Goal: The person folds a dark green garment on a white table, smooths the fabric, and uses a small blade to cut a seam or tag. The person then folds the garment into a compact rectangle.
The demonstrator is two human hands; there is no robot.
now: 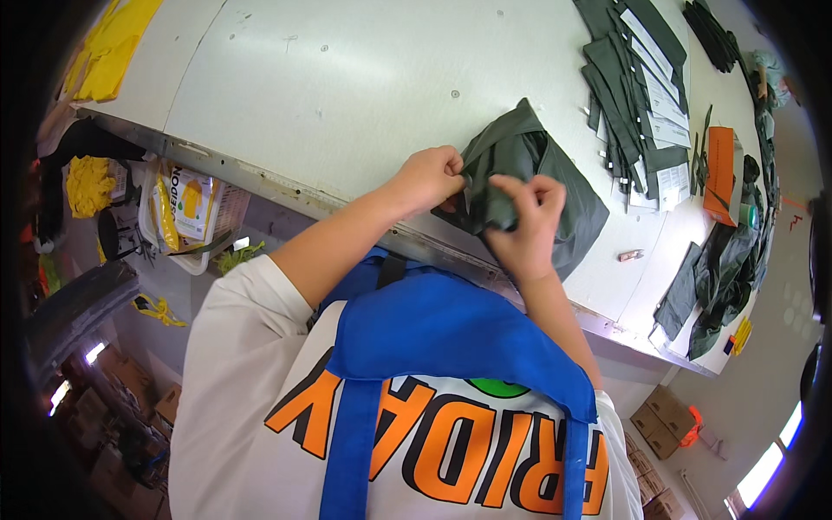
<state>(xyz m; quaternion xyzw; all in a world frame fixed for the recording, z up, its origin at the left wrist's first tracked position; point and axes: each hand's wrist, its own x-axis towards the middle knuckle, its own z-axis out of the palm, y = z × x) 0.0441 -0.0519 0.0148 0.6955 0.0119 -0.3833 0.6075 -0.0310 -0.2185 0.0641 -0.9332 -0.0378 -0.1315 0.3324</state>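
A dark green bag [576, 208] of smooth, thin material lies at the table's near edge, its far corner pointing away from me. My left hand [432, 179] pinches the left side of the bag's opening between thumb and fingers. Over the opening, my right hand [527, 224] is closed on a bunched, folded part of the same dark green material, with thumb and forefinger bent. The bunched piece [501, 204] bulges between both hands. What lies deeper inside the bag is hidden.
The white table [347, 78] has a metal front edge. Right of the bag lie a pile of dark green pieces with white sheets [641, 95], a small reddish item [631, 256], an orange box [721, 173] and crumpled dark material [724, 277]. A white basket [195, 217] stands below left; yellow cloth [113, 52] lies far left.
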